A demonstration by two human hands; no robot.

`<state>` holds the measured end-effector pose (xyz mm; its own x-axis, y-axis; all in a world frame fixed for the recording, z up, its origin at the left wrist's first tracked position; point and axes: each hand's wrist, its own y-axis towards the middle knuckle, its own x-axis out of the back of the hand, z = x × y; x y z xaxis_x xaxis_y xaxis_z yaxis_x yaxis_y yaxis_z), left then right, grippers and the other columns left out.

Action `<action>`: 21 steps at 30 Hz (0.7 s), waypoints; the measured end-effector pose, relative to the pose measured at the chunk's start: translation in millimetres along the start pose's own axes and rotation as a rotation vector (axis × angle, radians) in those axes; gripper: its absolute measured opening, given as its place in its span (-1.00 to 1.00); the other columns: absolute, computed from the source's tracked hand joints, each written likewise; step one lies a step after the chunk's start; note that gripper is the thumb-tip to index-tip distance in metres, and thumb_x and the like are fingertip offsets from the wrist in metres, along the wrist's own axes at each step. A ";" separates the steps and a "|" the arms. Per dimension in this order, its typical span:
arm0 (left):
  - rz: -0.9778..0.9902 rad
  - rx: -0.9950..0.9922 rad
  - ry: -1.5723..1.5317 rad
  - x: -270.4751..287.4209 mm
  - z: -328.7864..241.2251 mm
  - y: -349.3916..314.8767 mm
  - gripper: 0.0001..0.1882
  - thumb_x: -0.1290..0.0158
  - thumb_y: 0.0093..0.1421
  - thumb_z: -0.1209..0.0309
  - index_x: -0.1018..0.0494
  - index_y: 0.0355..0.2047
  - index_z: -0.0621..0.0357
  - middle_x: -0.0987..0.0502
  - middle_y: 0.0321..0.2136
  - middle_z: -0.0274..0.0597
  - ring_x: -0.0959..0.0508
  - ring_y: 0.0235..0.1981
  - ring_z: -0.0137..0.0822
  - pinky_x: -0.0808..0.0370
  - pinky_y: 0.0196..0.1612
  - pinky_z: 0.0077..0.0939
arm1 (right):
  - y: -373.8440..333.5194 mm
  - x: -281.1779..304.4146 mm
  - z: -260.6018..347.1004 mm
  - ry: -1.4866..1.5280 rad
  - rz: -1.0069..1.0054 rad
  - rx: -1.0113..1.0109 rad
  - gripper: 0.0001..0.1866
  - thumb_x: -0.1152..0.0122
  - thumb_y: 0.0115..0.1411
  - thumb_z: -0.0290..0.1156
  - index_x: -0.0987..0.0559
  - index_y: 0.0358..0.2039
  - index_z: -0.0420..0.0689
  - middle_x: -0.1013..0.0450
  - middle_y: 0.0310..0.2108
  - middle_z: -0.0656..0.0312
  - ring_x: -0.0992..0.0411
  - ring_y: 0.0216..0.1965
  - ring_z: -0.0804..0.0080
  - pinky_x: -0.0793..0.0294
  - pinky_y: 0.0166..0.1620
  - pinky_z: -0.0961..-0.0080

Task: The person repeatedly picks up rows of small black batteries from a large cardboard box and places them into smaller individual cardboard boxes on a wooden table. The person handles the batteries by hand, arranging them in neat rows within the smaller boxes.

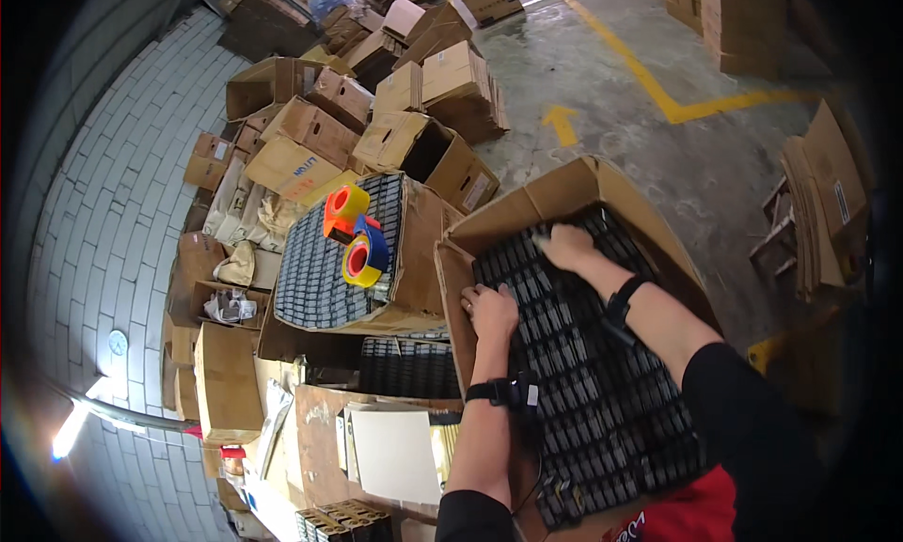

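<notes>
An open cardboard box (537, 193) stands in front of me, packed with tight rows of small black plastic pieces (588, 354). My left hand (491, 312) rests at the box's left wall, fingers apart and touching the edge of the rows. Farther in, my right hand (567, 248) is over the far part of the rows, its fingers drawn together in a pinch. Whatever lies between those fingertips is too small to make out. Both wrists wear black straps.
Left of my box, another carton (419, 251) is filled with similar pieces; an orange tape dispenser (344, 208) and a blue one (367, 252) lie on top. Stacked cartons (301, 152) line the brick wall (122, 175). Flattened cardboard (823, 208) leans at the right.
</notes>
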<state>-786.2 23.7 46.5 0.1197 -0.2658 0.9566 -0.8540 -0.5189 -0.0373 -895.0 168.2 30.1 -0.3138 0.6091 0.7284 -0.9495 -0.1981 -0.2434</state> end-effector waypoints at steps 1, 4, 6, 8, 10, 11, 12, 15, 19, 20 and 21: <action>-0.008 0.016 0.028 -13.9 -3.3 10.4 -0.48 0.12 0.19 0.18 -0.34 -0.10 0.52 -0.21 0.03 0.23 -0.19 0.09 0.19 -0.21 0.13 -0.09 | 3.7 -8.8 0.8 -0.011 0.008 0.019 -0.53 -0.01 0.11 -0.06 -0.54 -0.26 -0.27 -0.47 -0.22 -0.12 -0.44 -0.14 -0.04 -0.42 -0.10 0.16; -0.058 0.053 0.073 -46.2 -6.2 27.0 -0.50 0.11 0.18 0.20 -0.39 -0.19 0.56 -0.18 0.04 0.22 -0.14 0.11 0.16 -0.22 0.13 -0.08 | 3.9 -26.7 -5.3 -0.002 -0.007 0.027 -0.51 -0.01 0.12 -0.08 -0.47 -0.15 -0.28 -0.47 -0.21 -0.10 -0.44 -0.15 -0.04 -0.41 -0.11 0.13; -0.070 0.062 0.120 -55.2 -14.4 36.4 -0.52 0.10 0.16 0.22 -0.42 -0.24 0.55 -0.19 0.04 0.21 -0.14 0.11 0.15 -0.23 0.12 -0.08 | 7.7 -31.3 -14.0 0.026 -0.013 0.023 -0.50 -0.01 0.12 -0.12 -0.42 -0.09 -0.29 -0.45 -0.20 -0.09 -0.42 -0.14 -0.05 -0.40 -0.10 0.11; -0.078 0.094 0.027 -51.0 -25.4 45.6 -0.58 0.07 0.08 0.29 -0.45 -0.32 0.54 -0.31 -0.04 0.28 -0.26 0.03 0.23 -0.25 0.09 -0.06 | 8.7 -34.0 -26.9 0.062 0.003 0.022 -0.50 -0.01 0.12 -0.15 -0.37 -0.05 -0.29 -0.43 -0.16 -0.09 -0.40 -0.11 -0.06 -0.38 -0.07 0.10; -0.134 0.127 -0.021 -57.3 -20.5 60.7 -0.60 0.06 0.03 0.33 -0.45 -0.31 0.53 -0.40 -0.12 0.31 -0.34 -0.03 0.28 -0.27 0.07 -0.05 | 7.4 -41.9 -33.1 0.093 -0.048 0.049 -0.50 -0.01 0.12 -0.17 -0.36 -0.05 -0.31 -0.36 -0.09 -0.11 -0.34 -0.06 -0.06 -0.35 -0.03 0.11; -0.220 0.145 -0.141 -50.5 -19.9 71.0 -0.65 0.05 -0.01 0.38 -0.45 -0.35 0.53 -0.47 -0.25 0.35 -0.44 -0.17 0.29 -0.34 -0.01 -0.05 | 9.7 -44.2 -36.0 0.111 -0.083 0.063 -0.50 -0.01 0.12 -0.18 -0.35 -0.05 -0.31 -0.33 -0.05 -0.12 -0.32 -0.03 -0.06 -0.34 -0.01 0.12; -0.212 0.131 -0.288 -44.4 -16.4 75.0 -0.68 0.05 -0.03 0.42 -0.44 -0.37 0.52 -0.47 -0.31 0.39 -0.48 -0.22 0.25 -0.39 -0.09 -0.06 | 10.9 -47.8 -38.2 0.115 -0.108 0.064 -0.49 -0.01 0.12 -0.18 -0.35 -0.05 -0.32 -0.31 -0.04 -0.13 -0.29 -0.01 -0.06 -0.33 0.01 0.13; -0.103 0.086 -0.445 -36.5 5.0 89.5 -0.64 -0.03 -0.06 0.47 -0.40 -0.25 0.50 -0.51 -0.33 0.24 -0.54 -0.26 0.05 -0.43 -0.11 -0.24 | 11.4 -66.8 -33.6 0.163 -0.175 0.105 -0.49 -0.01 0.12 -0.19 -0.34 -0.03 -0.32 -0.25 0.00 -0.13 -0.21 0.05 -0.06 -0.29 0.04 0.13; -0.097 0.154 -0.893 -41.4 17.6 83.8 -0.53 -0.12 -0.11 0.53 -0.36 -0.14 0.48 -0.49 -0.24 0.04 -0.50 -0.21 -0.18 -0.39 -0.10 -0.42 | 7.6 -71.4 -38.0 0.366 -0.329 0.188 -0.57 -0.02 0.12 -0.32 -0.37 -0.05 -0.33 -0.31 -0.07 -0.14 -0.28 -0.03 -0.08 -0.30 0.02 0.16; -0.144 0.161 -0.933 -33.6 9.6 73.0 -0.54 -0.15 -0.12 0.55 -0.37 -0.15 0.47 -0.49 -0.23 -0.01 -0.49 -0.21 -0.24 -0.40 -0.12 -0.47 | 2.2 -63.7 -40.0 0.420 -0.351 0.210 -0.59 -0.02 0.11 -0.36 -0.37 -0.06 -0.34 -0.32 -0.09 -0.14 -0.29 -0.04 -0.08 -0.31 0.02 0.18; -0.140 0.190 -1.129 -25.1 0.7 64.0 -0.57 -0.10 -0.09 0.62 -0.34 -0.14 0.45 -0.45 -0.17 -0.04 -0.46 -0.17 -0.27 -0.38 -0.09 -0.46 | -3.0 -57.1 -40.4 0.475 -0.372 0.234 -0.61 -0.03 0.11 -0.40 -0.38 -0.07 -0.35 -0.34 -0.10 -0.15 -0.31 -0.06 -0.09 -0.31 0.01 0.19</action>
<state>-843.5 -3.4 19.9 0.6742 -0.7220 0.1554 -0.7188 -0.6898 -0.0864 -874.1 165.1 -36.6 0.0212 0.9322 0.3614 -0.9871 -0.0378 0.1554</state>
